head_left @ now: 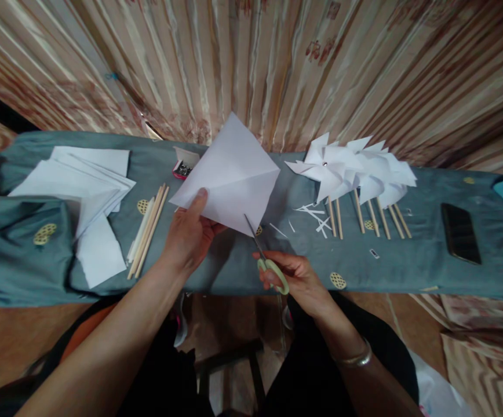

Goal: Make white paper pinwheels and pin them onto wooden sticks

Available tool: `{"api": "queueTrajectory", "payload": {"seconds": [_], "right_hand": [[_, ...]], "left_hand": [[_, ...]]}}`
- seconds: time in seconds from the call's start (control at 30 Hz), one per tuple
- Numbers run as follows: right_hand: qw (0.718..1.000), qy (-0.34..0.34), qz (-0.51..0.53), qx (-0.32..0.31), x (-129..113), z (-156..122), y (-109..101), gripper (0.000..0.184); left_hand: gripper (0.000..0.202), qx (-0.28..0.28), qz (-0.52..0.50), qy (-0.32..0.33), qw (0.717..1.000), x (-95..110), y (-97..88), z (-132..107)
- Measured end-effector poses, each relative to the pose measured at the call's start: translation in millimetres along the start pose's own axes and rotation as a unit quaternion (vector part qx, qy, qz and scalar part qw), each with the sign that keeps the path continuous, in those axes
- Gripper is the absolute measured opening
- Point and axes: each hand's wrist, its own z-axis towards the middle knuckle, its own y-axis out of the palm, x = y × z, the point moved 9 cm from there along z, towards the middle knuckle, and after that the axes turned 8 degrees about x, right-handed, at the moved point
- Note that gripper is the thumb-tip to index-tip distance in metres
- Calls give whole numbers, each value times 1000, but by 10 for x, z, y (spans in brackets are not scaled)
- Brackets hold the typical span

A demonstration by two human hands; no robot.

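My left hand [193, 231] grips a creased square sheet of white paper [234, 168] along its lower left edge, thumb on top. The sheet is held up above the table, one corner pointing away from me. In my right hand [292, 275] is a pair of scissors [273, 272] with pale green handles, my fingers through the loops. The blades meet the paper's near corner, one blade lying over the sheet and the other hidden or hard to make out.
Several finished paper pinwheels [334, 168] on sticks lie to the right, near paper scraps [316, 217] and a phone [460, 231]. On the left are wooden sticks [150, 231] and white sheets [77, 179]. A small box of pins [184, 165] stands behind the paper. A curtain [243, 69] hangs behind the table.
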Motion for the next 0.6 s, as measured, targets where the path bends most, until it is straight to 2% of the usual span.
{"api": "queueTrajectory", "payload": {"seconds": [0.6], "right_hand": [[999, 13, 19, 23, 24, -7, -18, 39]], "left_hand": [[10, 4, -2, -18, 1000, -46, 5, -24]]}}
